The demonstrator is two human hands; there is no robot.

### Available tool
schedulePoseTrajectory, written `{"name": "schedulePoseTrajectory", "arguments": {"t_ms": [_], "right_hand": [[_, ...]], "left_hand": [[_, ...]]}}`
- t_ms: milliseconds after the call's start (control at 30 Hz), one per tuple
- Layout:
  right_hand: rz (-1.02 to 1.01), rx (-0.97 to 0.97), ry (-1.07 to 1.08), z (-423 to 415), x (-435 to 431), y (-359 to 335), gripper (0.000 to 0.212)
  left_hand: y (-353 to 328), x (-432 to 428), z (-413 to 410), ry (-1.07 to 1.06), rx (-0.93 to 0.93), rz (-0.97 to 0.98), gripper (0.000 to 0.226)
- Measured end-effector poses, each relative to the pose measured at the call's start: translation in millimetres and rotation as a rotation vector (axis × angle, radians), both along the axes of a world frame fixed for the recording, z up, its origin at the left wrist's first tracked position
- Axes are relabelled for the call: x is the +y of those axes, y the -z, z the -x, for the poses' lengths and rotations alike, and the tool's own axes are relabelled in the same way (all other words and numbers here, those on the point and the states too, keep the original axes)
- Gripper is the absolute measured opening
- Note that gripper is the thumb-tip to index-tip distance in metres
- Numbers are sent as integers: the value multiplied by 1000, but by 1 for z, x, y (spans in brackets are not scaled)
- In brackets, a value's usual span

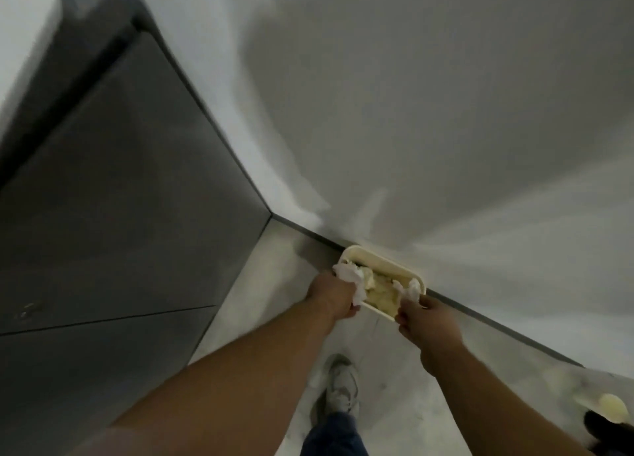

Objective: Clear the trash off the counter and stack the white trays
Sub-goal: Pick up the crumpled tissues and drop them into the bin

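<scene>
1. Fingers of the left hand (334, 296) are curled tight around the left end of a white tray (384, 263) and pin a crumpled white napkin (349, 276) against its rim.
2. Fingers of the right hand (420, 320) close on the tray's right end, with a second wad of white paper (411, 289) bunched just above the thumb.
3. Both bare forearms reach forward from the bottom of the frame, and the tray hangs between the two hands, held off the ground.
4. The tray is rectangular with rounded corners, and it holds pale yellowish scraps (380, 296) in its middle; motion blur keeps them from being told apart further.
5. Under the tray lies a light grey floor (274, 304), and its far edge sits in front of the dark baseboard where the floor meets a white wall (429, 112).
6. Dark grey cabinet fronts (113, 198) fill the left side.
7. Below the hands, a light sneaker (341, 387) and a blue trouser leg (331, 435) show on the floor.
8. At the lower right corner sits a pale round object (612, 408) beside something black, both too blurred to identify.
</scene>
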State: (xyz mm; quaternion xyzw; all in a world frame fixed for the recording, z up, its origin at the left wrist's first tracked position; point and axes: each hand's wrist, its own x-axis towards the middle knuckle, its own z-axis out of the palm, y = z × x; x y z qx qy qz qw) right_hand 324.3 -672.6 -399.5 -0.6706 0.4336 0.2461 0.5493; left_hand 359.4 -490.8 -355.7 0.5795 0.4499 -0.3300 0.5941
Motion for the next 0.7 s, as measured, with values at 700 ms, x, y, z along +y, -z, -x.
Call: {"name": "schedulePoseTrajectory", "arguments": {"t_ms": [700], "right_hand": [[51, -274, -285, -29, 27, -85, 13]], "left_hand": [[-83, 22, 8, -44, -373, 1, 12]]}}
